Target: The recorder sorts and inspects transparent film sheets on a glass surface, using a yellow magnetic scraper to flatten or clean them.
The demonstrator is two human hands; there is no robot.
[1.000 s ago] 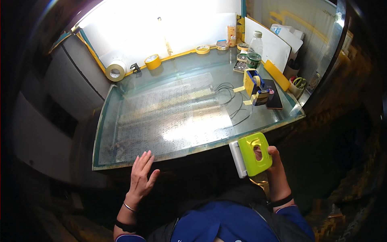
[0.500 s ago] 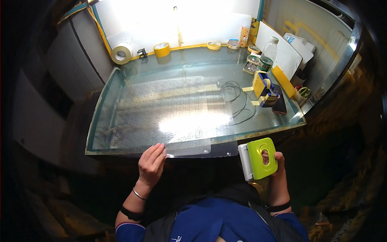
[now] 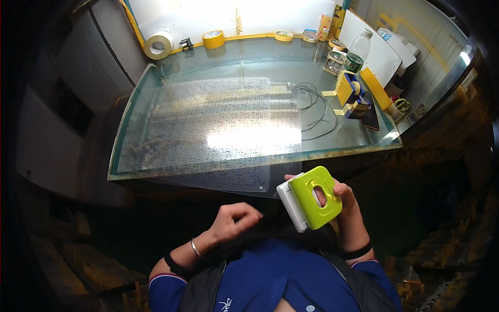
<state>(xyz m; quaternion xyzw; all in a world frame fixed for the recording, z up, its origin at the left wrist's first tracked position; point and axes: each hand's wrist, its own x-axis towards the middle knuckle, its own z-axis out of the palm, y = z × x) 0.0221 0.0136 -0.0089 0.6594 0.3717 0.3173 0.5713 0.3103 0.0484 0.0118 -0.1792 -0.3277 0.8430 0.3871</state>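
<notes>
My right hand (image 3: 345, 195) grips a hole punch (image 3: 305, 206) with a lime-green lever and a white base, held up in front of the glass table's near edge. Fingers show through the opening in its lever. My left hand (image 3: 236, 221) hovers near my chest, left of the punch, its fingers curled in and touching nothing I can see. Beyond both hands lie overlapping clear plastic sheets (image 3: 208, 119), covered in small dark marks. Their near edges stick out past the table rim, and a small round spot shows at one near corner.
The glass table (image 3: 156, 162) has a raised, taped rim. To the right are a dark cable (image 3: 325, 127), a tape dispenser (image 3: 347, 89) and a bottle (image 3: 357, 52). Along the back stand a wide white roll (image 3: 158, 45) and yellow tape rolls (image 3: 213, 40). Scissors (image 3: 402, 105) stand at far right.
My left hand has left the sheets' near edge and come right and toward me, its fingers curling. The punch has moved left and tilted. The whole view has shifted slightly.
</notes>
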